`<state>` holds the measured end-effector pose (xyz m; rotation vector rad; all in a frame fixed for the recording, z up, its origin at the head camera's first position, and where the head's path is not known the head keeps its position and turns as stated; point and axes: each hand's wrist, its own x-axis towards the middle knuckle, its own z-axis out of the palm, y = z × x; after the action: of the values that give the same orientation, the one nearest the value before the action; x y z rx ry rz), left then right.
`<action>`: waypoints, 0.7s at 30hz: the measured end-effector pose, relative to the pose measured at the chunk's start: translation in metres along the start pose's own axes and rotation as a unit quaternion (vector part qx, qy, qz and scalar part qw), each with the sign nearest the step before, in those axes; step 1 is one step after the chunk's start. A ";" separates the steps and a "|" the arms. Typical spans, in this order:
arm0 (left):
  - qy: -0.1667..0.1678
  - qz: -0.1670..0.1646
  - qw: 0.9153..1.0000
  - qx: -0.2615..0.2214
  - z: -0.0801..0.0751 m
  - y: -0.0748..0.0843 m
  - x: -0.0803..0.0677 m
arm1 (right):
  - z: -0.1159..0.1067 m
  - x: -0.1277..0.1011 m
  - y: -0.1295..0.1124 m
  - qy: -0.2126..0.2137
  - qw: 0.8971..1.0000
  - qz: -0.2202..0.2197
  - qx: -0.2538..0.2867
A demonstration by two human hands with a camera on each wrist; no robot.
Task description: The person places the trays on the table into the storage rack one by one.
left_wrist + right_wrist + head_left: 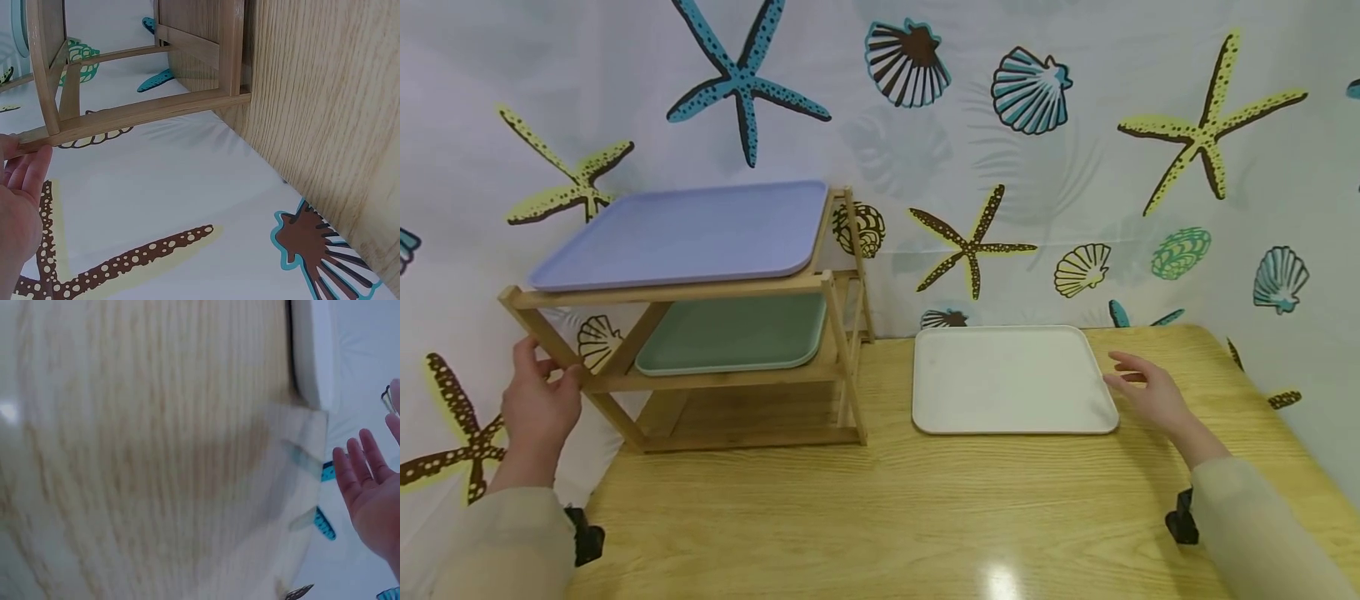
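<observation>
At the left stands a wooden shelf rack (722, 382), whose left front leg is gripped by my left hand (542, 404), thumb in front and fingers behind. The left wrist view also shows this left hand (22, 206) at the rack's side bar (137, 114). A lavender tray (692, 233) lies on the top shelf and a green tray (737, 333) on the shelf below. Flat on the table is a white tray (1011, 379). Just off its right edge, my right hand (1153, 396) holds nothing; its fingers are loosely extended in the right wrist view.
The wooden table (925, 508) runs under the rack and white tray. Behind and at both sides hangs a white cloth (1097, 250) printed with starfish and shells. A black wrist device (1183, 518) is by my right sleeve, another (584, 537) by the left.
</observation>
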<state>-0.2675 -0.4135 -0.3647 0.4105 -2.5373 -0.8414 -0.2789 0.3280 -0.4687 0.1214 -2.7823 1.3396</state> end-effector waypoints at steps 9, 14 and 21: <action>0.000 0.003 1.000 -0.001 -0.001 0.003 -0.002 | 0.000 -0.004 0.026 -0.057 0.998 0.030 0.002; 0.001 0.004 1.000 0.000 -0.001 0.003 -0.002 | 0.004 -0.003 0.026 -0.068 0.997 0.023 0.003; 0.003 0.002 1.000 0.006 -0.001 0.002 -0.002 | 0.012 -0.001 0.027 -0.052 0.998 0.029 -0.014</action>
<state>-0.2658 -0.4119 -0.3638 0.4114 -2.5385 -0.8221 -0.2803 0.3352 -0.4975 0.1140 -2.9106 1.3432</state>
